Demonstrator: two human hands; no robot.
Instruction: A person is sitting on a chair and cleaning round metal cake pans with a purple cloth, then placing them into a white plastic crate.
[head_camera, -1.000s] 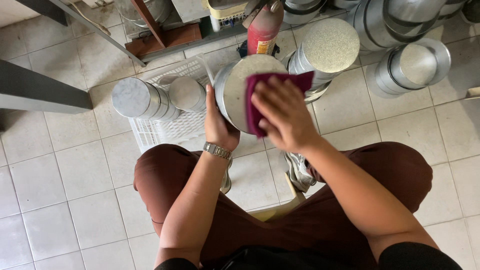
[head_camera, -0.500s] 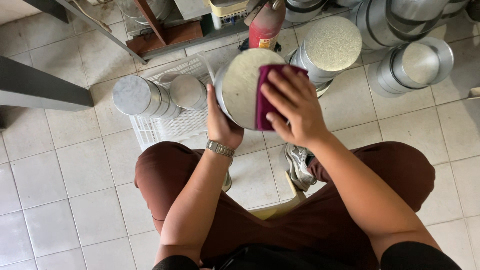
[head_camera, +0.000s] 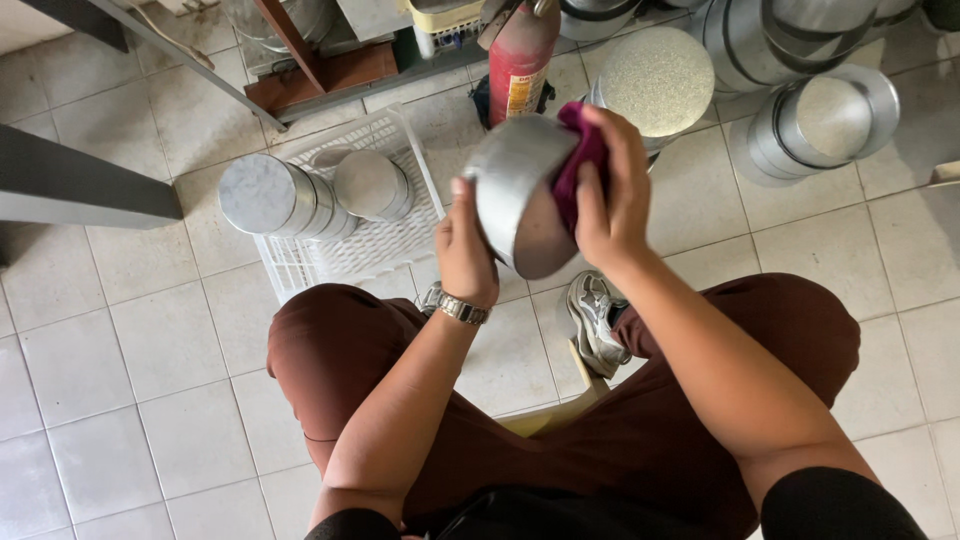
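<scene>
Covering the whole view, the pale tiled floor carries every item; the person sits low over it, knees spread in dark red trousers.

A white plastic crate lies on the floor ahead and to the left, with round metal tins on their sides in it. More stacked round tins stand to the right, and an upturned one sits just beyond the hands. A red fire extinguisher stands behind them, near the shelf base.

The round metal pan is held in the air above the knees, tilted, base toward the camera. It appears thin-walled, rigid and light, with a smooth, probably slippery skin; the rim is the firmest place to take hold, and its edge may be sharp.

The left hand is closed on the pan's lower left rim, a metal watch on its wrist. The right hand grips a magenta cloth and presses it against the pan's right side.

Open room lies over the bare tiles between the knees and to the far left; the crate edge and tin stacks close in on both sides ahead.
</scene>
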